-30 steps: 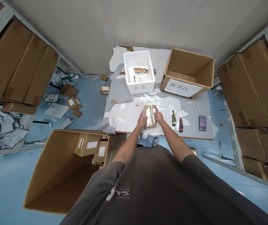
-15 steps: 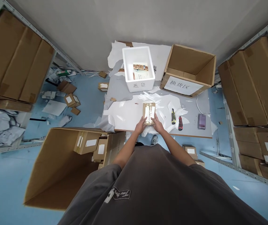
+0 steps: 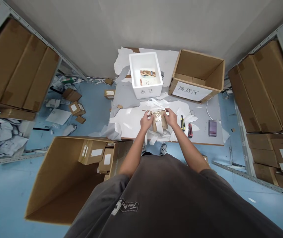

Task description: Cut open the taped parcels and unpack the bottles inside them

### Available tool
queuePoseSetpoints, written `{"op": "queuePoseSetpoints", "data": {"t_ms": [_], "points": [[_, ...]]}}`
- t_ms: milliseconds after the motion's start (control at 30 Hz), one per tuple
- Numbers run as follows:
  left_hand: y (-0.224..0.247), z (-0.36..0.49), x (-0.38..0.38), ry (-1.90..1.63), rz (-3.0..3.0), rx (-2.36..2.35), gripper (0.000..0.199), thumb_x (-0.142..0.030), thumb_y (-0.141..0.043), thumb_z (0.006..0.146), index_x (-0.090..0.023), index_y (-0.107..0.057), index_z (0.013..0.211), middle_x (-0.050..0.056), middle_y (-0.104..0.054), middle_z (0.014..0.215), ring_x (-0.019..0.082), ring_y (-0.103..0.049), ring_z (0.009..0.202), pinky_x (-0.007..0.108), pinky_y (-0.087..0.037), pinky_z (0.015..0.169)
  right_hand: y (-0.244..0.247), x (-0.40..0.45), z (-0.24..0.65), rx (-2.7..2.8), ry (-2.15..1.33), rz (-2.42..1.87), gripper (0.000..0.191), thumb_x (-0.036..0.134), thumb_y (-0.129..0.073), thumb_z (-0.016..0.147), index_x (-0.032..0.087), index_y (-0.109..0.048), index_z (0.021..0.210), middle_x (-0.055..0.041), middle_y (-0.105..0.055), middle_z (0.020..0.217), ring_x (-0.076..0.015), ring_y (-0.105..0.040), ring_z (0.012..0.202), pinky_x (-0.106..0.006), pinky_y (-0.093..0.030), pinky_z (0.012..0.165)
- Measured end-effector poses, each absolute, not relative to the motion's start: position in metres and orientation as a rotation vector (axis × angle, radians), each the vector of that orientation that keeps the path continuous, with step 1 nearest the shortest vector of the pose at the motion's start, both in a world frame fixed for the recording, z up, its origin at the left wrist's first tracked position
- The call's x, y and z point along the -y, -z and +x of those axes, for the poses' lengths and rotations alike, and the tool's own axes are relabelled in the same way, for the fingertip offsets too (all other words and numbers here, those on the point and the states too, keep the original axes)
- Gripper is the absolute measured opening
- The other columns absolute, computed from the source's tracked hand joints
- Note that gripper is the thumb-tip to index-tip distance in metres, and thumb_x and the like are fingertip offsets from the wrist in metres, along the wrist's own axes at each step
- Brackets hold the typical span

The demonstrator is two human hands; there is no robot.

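Observation:
A small cardboard box [image 3: 164, 123] with shiny clear tape and a white label strip is at the table's front edge, between my hands. My left hand [image 3: 145, 121] grips its left side, thumb on the near face and fingers toward the far edge. On the opposite side my right hand [image 3: 171, 117] holds the upper right corner in the same way. The box looks tilted; its underside is hidden. Crumpled white paper [image 3: 160, 136] lies around it. To the right rest a yellow-black box cutter [image 3: 182, 123] and a red-black box cutter [image 3: 190, 130].
Behind stand a white foam bin [image 3: 147, 91] with items inside and an open, labelled carton [image 3: 192, 92]. A purple pixelated item [image 3: 212, 128] lies on the table's right. A large carton [image 3: 54, 185] holding small boxes stands at left. Shelves with cartons [image 3: 265, 89] flank both sides.
Both hands have shifted from the box's near corners to its far upper sides. The box has been turned, and its face now looks tilted, with different tape and label showing.

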State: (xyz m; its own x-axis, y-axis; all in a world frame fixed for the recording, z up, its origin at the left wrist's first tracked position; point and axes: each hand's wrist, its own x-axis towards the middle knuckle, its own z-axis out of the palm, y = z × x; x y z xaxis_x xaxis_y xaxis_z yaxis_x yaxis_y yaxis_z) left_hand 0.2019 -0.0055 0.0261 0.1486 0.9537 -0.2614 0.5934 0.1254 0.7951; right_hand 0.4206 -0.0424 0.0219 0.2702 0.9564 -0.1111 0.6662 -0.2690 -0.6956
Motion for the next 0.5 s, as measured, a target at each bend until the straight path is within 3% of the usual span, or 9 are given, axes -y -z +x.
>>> {"op": "queuePoseSetpoints", "data": {"t_ms": [100, 200, 333, 400, 500], "points": [[-0.010, 0.213, 0.001, -0.431, 1.495, -1.448, 0.081, -0.040, -0.071, 0.105, -0.026, -0.039, 0.179, 0.010, -0.072, 0.157, 0.029, -0.078, 0.122, 0.042, -0.059, 0.112, -0.011, 0.026, 0.415, 1.364, -0.828, -2.217, 0.054, 0.034, -0.054, 0.108, 0.020, -0.063, 0.159, -0.0138, -0.080, 0.135, -0.0356, -0.074, 0.127, -0.052, -0.056, 0.116], [0.009, 0.219, 0.009, -0.492, 1.508, -1.418, 0.091, -0.039, -0.069, 0.104, -0.022, -0.027, 0.183, 0.013, -0.055, 0.174, 0.033, -0.066, 0.147, 0.046, -0.055, 0.121, 0.001, 0.028, 0.411, 1.345, -0.829, -2.227, 0.065, 0.037, -0.048, 0.110, 0.019, -0.048, 0.173, -0.0178, -0.074, 0.149, -0.0379, -0.071, 0.134, -0.055, -0.055, 0.118], [0.024, 0.210, 0.030, -0.662, 1.697, -1.425, 0.066, -0.043, -0.061, 0.110, -0.026, -0.050, 0.173, 0.011, -0.043, 0.182, 0.031, -0.043, 0.168, 0.048, -0.045, 0.132, 0.010, 0.057, 0.418, 1.496, -0.772, -2.020, 0.073, 0.036, -0.051, 0.105, 0.021, -0.043, 0.176, -0.0184, -0.057, 0.168, -0.0387, -0.068, 0.138, -0.060, -0.056, 0.118], [0.028, 0.201, 0.040, -0.590, 1.827, -1.298, 0.059, -0.041, -0.065, 0.109, -0.027, -0.060, 0.166, 0.010, -0.037, 0.185, 0.033, -0.045, 0.166, 0.048, -0.048, 0.131, 0.013, 0.076, 0.423, 1.624, -0.792, -1.924, 0.074, 0.032, -0.059, 0.098, 0.024, -0.052, 0.171, -0.0147, -0.046, 0.177, -0.0382, -0.066, 0.142, -0.057, -0.059, 0.117], [0.032, 0.193, 0.050, -0.450, 1.920, -1.144, 0.063, -0.029, -0.070, 0.104, -0.028, -0.059, 0.166, 0.009, -0.021, 0.191, 0.036, -0.052, 0.161, 0.049, -0.057, 0.121, 0.018, 0.096, 0.425, 1.702, -0.846, -1.853, 0.069, 0.027, -0.066, 0.089, 0.025, -0.066, 0.158, -0.0081, -0.033, 0.186, -0.0364, -0.066, 0.144, -0.052, -0.062, 0.114]]}}
